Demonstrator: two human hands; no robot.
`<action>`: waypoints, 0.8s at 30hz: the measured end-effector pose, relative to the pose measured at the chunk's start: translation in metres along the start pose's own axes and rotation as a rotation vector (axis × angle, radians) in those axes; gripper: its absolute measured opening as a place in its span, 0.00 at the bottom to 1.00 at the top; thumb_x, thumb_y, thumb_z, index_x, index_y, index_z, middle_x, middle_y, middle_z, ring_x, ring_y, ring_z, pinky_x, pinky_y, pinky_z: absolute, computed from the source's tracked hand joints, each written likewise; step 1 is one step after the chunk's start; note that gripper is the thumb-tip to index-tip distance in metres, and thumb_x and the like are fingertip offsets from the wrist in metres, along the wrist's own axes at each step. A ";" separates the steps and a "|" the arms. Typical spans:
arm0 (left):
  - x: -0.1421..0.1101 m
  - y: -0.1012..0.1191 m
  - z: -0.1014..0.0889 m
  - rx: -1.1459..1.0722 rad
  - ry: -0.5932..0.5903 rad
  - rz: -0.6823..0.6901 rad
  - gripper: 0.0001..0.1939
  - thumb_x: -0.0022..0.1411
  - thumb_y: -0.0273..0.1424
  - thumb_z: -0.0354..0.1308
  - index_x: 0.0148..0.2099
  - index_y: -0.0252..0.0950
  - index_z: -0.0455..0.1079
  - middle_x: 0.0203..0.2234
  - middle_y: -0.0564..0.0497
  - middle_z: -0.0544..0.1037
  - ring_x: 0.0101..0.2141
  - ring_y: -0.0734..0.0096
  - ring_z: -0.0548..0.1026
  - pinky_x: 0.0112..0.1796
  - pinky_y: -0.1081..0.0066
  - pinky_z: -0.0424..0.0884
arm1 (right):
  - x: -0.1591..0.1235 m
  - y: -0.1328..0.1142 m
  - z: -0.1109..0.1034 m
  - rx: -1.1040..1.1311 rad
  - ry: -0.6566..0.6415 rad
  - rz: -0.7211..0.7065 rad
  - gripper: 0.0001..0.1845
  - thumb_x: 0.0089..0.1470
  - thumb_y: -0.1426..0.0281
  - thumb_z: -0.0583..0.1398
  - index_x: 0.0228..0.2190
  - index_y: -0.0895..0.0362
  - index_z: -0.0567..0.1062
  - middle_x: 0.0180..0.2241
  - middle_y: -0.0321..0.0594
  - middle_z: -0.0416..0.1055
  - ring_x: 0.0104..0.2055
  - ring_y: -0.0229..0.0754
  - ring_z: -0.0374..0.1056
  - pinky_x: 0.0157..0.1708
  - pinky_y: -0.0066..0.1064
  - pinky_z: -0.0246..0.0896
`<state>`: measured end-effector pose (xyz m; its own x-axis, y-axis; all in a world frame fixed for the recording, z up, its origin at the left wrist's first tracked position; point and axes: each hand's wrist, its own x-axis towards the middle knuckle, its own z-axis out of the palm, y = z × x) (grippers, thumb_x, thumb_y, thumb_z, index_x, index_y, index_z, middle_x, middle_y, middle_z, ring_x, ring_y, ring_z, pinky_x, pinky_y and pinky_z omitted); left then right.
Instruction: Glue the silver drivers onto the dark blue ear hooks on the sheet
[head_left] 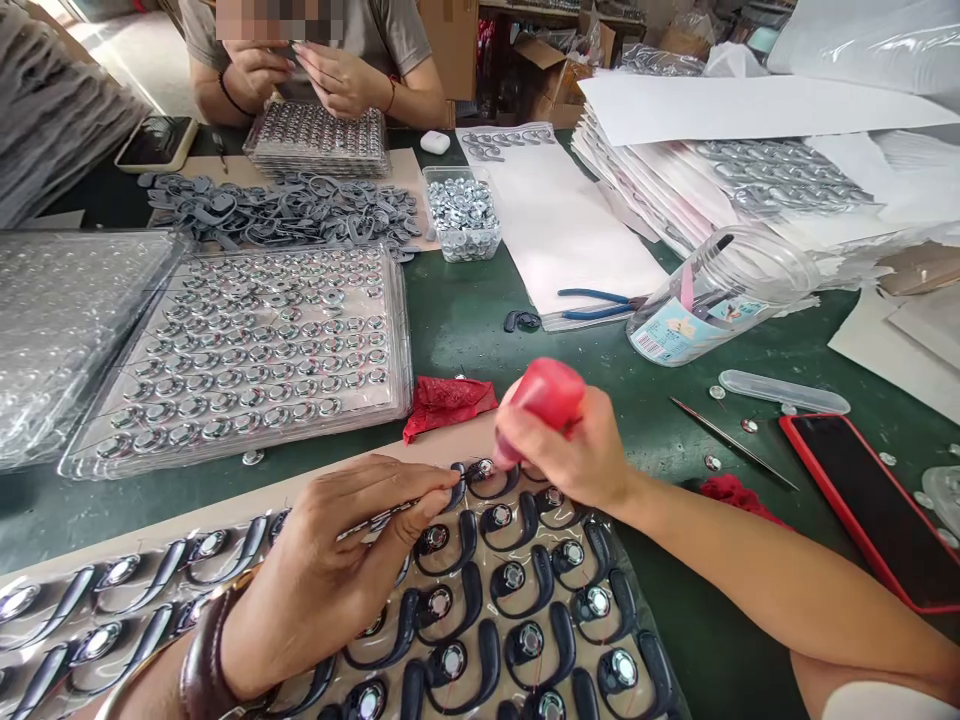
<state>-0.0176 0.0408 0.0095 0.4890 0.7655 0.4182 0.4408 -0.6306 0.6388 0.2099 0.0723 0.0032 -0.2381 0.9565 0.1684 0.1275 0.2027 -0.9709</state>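
My right hand (pixel 581 460) is wrapped round a red squeeze bottle (pixel 551 390), tilted with its lower end down over the far edge of a clear plastic tray (pixel 626 535). The bottle is slightly blurred and its tip is hard to make out. My left hand (pixel 330 560) reaches over the tray, thumb and fingers closed on the end of a dark ear-hook earphone shell (pixel 457 482) just left of the bottle. Rows of similar ear-hook shells (pixel 517 590) fill the tray, many with a round silver speaker and thin red wires.
Stacked trays of silver speakers (pixel 262 345), a heap of grey ear hooks (pixel 277 210) and a tub of metal discs (pixel 461 215) stand beyond. Blue-handled pliers (pixel 600 303), a tilted jar (pixel 712 300), tweezers (pixel 735 443) and a red-cased phone (pixel 862 500) lie rightward. A co-worker's hands (pixel 330 75) are opposite.
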 end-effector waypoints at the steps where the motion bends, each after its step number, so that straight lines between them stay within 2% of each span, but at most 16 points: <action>1: -0.002 0.000 0.000 0.015 0.001 0.026 0.10 0.67 0.23 0.55 0.47 0.36 0.75 0.38 0.51 0.83 0.38 0.75 0.81 0.40 0.77 0.78 | 0.001 -0.005 -0.003 0.048 0.008 0.026 0.18 0.59 0.57 0.63 0.24 0.56 0.73 0.20 0.34 0.71 0.21 0.35 0.67 0.24 0.29 0.65; 4: -0.018 0.004 0.002 0.083 -0.054 0.188 0.14 0.66 0.20 0.53 0.51 0.32 0.73 0.44 0.47 0.82 0.44 0.71 0.80 0.48 0.70 0.76 | -0.003 -0.014 -0.009 0.065 -0.002 0.084 0.17 0.57 0.57 0.65 0.26 0.56 0.74 0.21 0.35 0.72 0.21 0.35 0.67 0.22 0.28 0.64; 6: -0.031 0.010 0.007 0.137 -0.098 0.284 0.16 0.68 0.21 0.49 0.53 0.30 0.72 0.49 0.45 0.80 0.52 0.68 0.76 0.55 0.66 0.72 | -0.012 -0.012 -0.010 0.024 -0.020 0.083 0.15 0.55 0.60 0.67 0.26 0.56 0.74 0.21 0.35 0.73 0.22 0.36 0.69 0.23 0.29 0.66; 8: -0.043 0.017 0.014 0.206 -0.088 0.322 0.17 0.71 0.22 0.45 0.54 0.30 0.73 0.51 0.47 0.79 0.56 0.68 0.73 0.61 0.65 0.66 | -0.023 -0.005 -0.008 0.019 0.011 0.041 0.13 0.55 0.63 0.67 0.26 0.56 0.73 0.21 0.35 0.73 0.22 0.37 0.70 0.25 0.29 0.68; 10: -0.051 0.022 0.021 0.265 -0.060 0.338 0.18 0.72 0.24 0.44 0.54 0.31 0.74 0.51 0.49 0.79 0.57 0.68 0.73 0.64 0.65 0.62 | -0.032 0.005 -0.005 0.057 0.043 0.004 0.13 0.57 0.64 0.65 0.25 0.56 0.73 0.20 0.35 0.73 0.22 0.37 0.71 0.25 0.29 0.69; 13: -0.056 0.024 0.028 0.325 -0.076 0.377 0.18 0.72 0.24 0.45 0.54 0.31 0.74 0.51 0.48 0.79 0.55 0.68 0.75 0.65 0.65 0.59 | -0.037 0.013 -0.002 0.120 0.028 0.001 0.15 0.59 0.64 0.63 0.23 0.56 0.72 0.20 0.36 0.73 0.22 0.36 0.70 0.25 0.28 0.69; 18: -0.057 0.028 0.031 0.383 -0.044 0.425 0.19 0.72 0.22 0.42 0.50 0.30 0.75 0.48 0.47 0.81 0.52 0.66 0.77 0.64 0.63 0.62 | -0.037 0.014 0.000 0.075 -0.025 0.037 0.18 0.54 0.64 0.67 0.19 0.55 0.68 0.18 0.35 0.72 0.20 0.37 0.69 0.22 0.28 0.68; 21: -0.053 0.037 0.032 0.466 -0.062 0.450 0.19 0.71 0.19 0.42 0.45 0.29 0.75 0.42 0.48 0.83 0.48 0.69 0.80 0.62 0.67 0.64 | -0.038 0.014 0.000 0.033 -0.034 0.026 0.16 0.55 0.63 0.65 0.21 0.55 0.69 0.18 0.36 0.73 0.20 0.38 0.70 0.21 0.29 0.67; 24: -0.050 0.044 0.031 0.509 -0.095 0.414 0.19 0.71 0.18 0.41 0.45 0.29 0.75 0.42 0.48 0.83 0.46 0.68 0.80 0.59 0.68 0.67 | -0.038 0.014 0.001 -0.009 -0.046 0.013 0.13 0.56 0.63 0.65 0.24 0.55 0.72 0.19 0.36 0.74 0.21 0.38 0.71 0.21 0.29 0.67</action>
<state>0.0011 -0.0290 -0.0028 0.7486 0.4471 0.4896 0.4913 -0.8699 0.0432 0.2197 0.0390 -0.0169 -0.2803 0.9485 0.1476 0.1391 0.1923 -0.9714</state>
